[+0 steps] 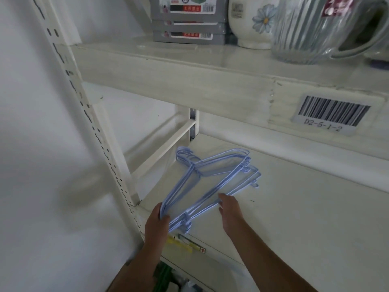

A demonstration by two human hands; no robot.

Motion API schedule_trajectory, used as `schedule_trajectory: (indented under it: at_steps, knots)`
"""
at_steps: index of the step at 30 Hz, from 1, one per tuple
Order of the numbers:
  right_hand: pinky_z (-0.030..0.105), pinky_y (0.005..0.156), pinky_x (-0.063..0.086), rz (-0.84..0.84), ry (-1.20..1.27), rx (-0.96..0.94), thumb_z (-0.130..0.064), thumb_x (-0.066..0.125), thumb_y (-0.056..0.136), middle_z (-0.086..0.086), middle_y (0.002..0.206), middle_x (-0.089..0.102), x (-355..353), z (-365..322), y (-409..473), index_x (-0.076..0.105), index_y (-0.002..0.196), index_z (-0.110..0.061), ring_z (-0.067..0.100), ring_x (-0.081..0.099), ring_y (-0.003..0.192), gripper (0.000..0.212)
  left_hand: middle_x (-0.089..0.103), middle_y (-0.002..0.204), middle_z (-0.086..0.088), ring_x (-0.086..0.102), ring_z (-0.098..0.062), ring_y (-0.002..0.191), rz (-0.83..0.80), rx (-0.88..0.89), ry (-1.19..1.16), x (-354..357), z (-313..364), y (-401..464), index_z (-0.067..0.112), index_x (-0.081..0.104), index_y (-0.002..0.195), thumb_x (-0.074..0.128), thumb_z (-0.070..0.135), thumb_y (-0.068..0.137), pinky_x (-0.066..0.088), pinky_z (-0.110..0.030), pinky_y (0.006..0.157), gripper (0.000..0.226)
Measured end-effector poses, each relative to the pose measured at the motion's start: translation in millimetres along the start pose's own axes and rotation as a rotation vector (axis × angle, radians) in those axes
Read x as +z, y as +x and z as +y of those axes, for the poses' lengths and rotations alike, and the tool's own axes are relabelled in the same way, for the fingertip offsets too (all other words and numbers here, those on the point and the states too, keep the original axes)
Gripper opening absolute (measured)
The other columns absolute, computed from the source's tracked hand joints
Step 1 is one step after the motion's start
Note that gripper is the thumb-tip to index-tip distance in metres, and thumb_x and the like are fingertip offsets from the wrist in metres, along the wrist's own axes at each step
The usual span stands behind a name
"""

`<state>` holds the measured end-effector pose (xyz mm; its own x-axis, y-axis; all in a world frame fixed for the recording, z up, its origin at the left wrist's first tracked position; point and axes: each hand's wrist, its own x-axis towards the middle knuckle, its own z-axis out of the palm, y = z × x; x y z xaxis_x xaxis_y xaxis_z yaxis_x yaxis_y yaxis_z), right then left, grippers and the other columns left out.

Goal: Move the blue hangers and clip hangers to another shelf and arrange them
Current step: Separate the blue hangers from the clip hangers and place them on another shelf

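Note:
A bundle of several light blue wire hangers (212,175) lies flat on the white lower shelf (305,207), hooks pointing toward the back left corner. My left hand (159,220) grips the near left corner of the bundle at the shelf's front edge. My right hand (230,209) rests on the bundle's long bottom bars, fingers curled onto the wires. No clip hangers are visible.
The upper shelf (189,81) hangs close overhead and carries grey boxes (189,20), a flowered white mug (252,22) and a ribbed glass pitcher (320,28). A perforated white upright (94,123) stands at the left. Green items (166,279) show below.

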<state>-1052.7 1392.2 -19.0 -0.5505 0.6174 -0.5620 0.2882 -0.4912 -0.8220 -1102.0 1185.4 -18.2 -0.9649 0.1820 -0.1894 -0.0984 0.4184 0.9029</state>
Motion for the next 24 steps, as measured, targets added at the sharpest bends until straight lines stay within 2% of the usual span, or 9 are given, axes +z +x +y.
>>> schedule_trajectory:
  at_steps: [3, 5, 8, 11, 13, 15, 16, 19, 24]
  knots:
    - [0.038, 0.094, 0.039, -0.013, -0.058, -0.025, -0.028, 0.064, 0.088, 0.01, 0.13, 0.051, 5.3, -5.9, 7.8, 0.045, 0.14, -0.007, 0.027, 0.05, 0.118, 0.06, 0.058, 0.078, -0.003, 0.053, -0.015, 0.059, -0.011, -0.005, 0.056, 1.3, 3.1, 3.2, 0.016, 0.058, 0.116, 0.049, -0.004, 0.084, 0.038, -0.021, 0.049, 0.039]
    - [0.039, 0.097, 0.038, -0.029, -0.097, -0.031, -0.029, 0.064, 0.086, 0.005, 0.125, 0.048, 8.0, -9.1, 11.4, 0.044, 0.141, -0.007, 0.027, 0.048, 0.12, 0.063, 0.059, 0.077, -0.005, 0.052, -0.017, 0.057, -0.006, -0.017, 0.055, 2.5, 4.0, 4.0, 0.016, 0.059, 0.116, 0.047, -0.007, 0.081, 0.039, -0.022, 0.048, 0.043]
    - [0.041, 0.104, 0.036, -0.055, -0.144, -0.035, -0.032, 0.064, 0.083, 0.006, 0.131, 0.047, 11.0, -12.8, 14.5, 0.041, 0.144, -0.009, 0.026, 0.046, 0.124, 0.069, 0.06, 0.078, -0.007, 0.052, -0.017, 0.055, -0.014, -0.028, 0.019, 5.1, 4.0, 4.0, 0.016, 0.06, 0.114, 0.047, -0.01, 0.078, 0.04, -0.021, 0.044, 0.046]
    - [0.037, 0.097, 0.036, -0.071, -0.183, -0.052, -0.035, 0.064, 0.078, 0.003, 0.12, 0.044, 13.2, -17.3, 15.6, 0.044, 0.141, -0.008, 0.022, 0.045, 0.109, 0.072, 0.056, 0.072, -0.005, 0.049, -0.015, 0.052, -0.012, -0.017, 0.031, 6.6, 7.0, 5.0, 0.015, 0.06, 0.11, 0.046, -0.011, 0.078, 0.037, -0.015, 0.04, 0.044]
    - [0.034, 0.092, 0.037, -0.084, -0.194, -0.06, -0.034, 0.064, 0.077, 0.005, 0.115, 0.047, 15.2, -21.9, 16.0, 0.048, 0.135, -0.008, 0.022, 0.047, 0.103, 0.065, 0.054, 0.07, -0.003, 0.048, -0.014, 0.051, -0.022, -0.009, 0.053, 7.3, 8.9, 4.9, 0.014, 0.06, 0.106, 0.045, -0.012, 0.077, 0.037, -0.013, 0.038, 0.042]
    - [0.035, 0.09, 0.038, -0.081, -0.215, -0.055, -0.039, 0.063, 0.068, 0.007, 0.113, 0.051, 17.2, -24.2, 18.6, 0.052, 0.131, -0.009, 0.023, 0.049, 0.102, 0.071, 0.055, 0.069, -0.002, 0.049, -0.015, 0.053, -0.032, 0.002, 0.071, 6.7, 9.2, 3.8, 0.013, 0.059, 0.102, 0.045, -0.013, 0.075, 0.037, -0.013, 0.039, 0.04]
    - [0.035, 0.089, 0.039, -0.078, -0.223, -0.058, -0.039, 0.063, 0.067, 0.008, 0.113, 0.053, 18.1, -24.7, 20.9, 0.054, 0.128, -0.009, 0.023, 0.051, 0.101, 0.069, 0.055, 0.07, -0.002, 0.05, -0.015, 0.054, -0.036, 0.008, 0.083, 6.4, 8.7, 4.1, 0.014, 0.059, 0.102, 0.045, -0.013, 0.075, 0.038, -0.013, 0.04, 0.04]
    - [0.035, 0.082, 0.04, -0.082, -0.238, -0.088, -0.031, 0.067, 0.077, 0.011, 0.103, 0.058, 17.5, -27.1, 23.4, 0.059, 0.11, -0.01, 0.022, 0.053, 0.088, 0.04, 0.054, 0.071, 0.0, 0.048, -0.014, 0.054, -0.051, 0.019, 0.103, 6.2, 8.5, 3.7, 0.016, 0.059, 0.102, 0.044, -0.012, 0.074, 0.036, -0.013, 0.04, 0.043]
    - [0.034, 0.078, 0.04, -0.064, -0.274, -0.092, -0.024, 0.064, 0.089, 0.003, 0.081, 0.049, 16.6, -27.6, 19.0, 0.055, 0.103, -0.01, 0.02, 0.048, 0.075, 0.022, 0.055, 0.072, -0.002, 0.047, -0.014, 0.052, -0.057, -0.007, 0.075, 6.8, 8.5, 4.1, 0.016, 0.06, 0.104, 0.044, -0.014, 0.074, 0.036, -0.014, 0.04, 0.045]
